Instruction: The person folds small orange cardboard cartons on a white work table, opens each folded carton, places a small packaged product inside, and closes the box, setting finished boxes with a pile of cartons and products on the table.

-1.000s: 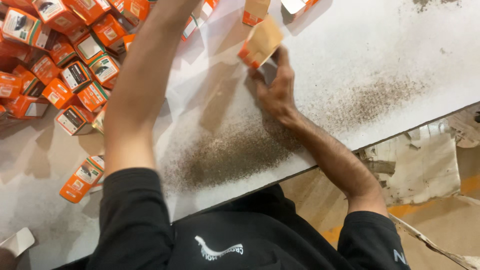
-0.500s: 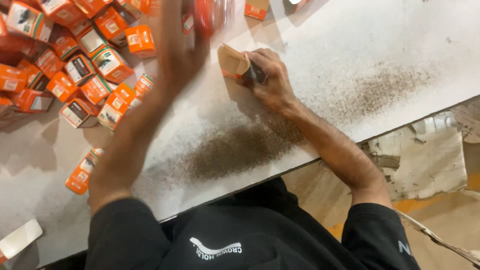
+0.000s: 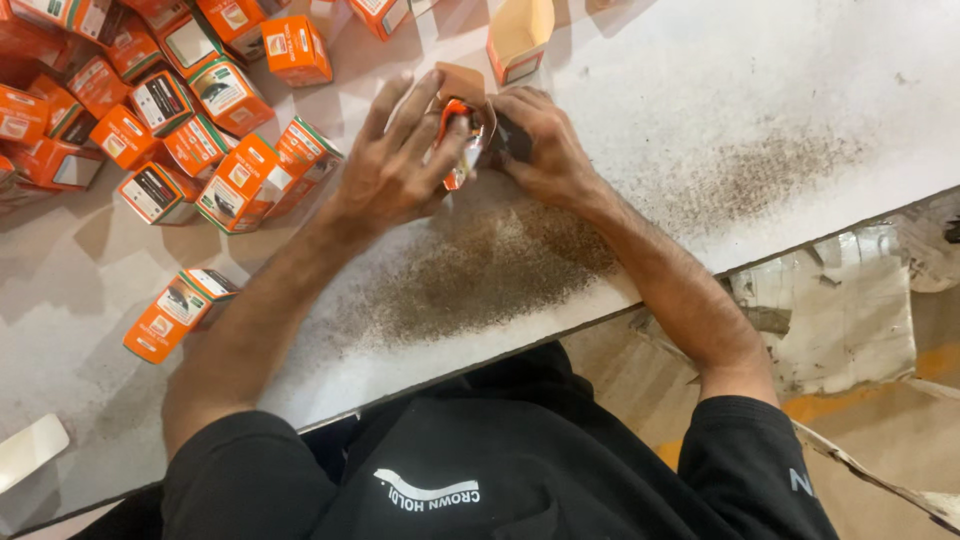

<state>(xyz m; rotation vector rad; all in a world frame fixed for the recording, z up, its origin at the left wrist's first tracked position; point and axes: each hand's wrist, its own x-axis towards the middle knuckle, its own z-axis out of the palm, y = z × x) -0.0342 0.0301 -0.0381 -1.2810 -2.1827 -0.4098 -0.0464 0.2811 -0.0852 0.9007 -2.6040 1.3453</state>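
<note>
Both hands meet at one small orange carton [image 3: 458, 135] on the white desk [image 3: 800, 90] — left hand [image 3: 395, 165] fingers spread, pinching its left side, right hand [image 3: 540, 145] closed around its right end. Carton sits between the grips, long axis roughly upright, leaning a bit. Pile of orange cartons [image 3: 160, 110] lies left, nearer the left hand. Open carton [image 3: 518, 38] just behind. Bare desk to the right — near edge close.

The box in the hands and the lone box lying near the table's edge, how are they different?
The box in the hands has an open flap showing its plain tan inside; the lone box is shut. The left hand and right hand grip the first; the lone box lies flat, untouched. Both are small and orange.
</note>
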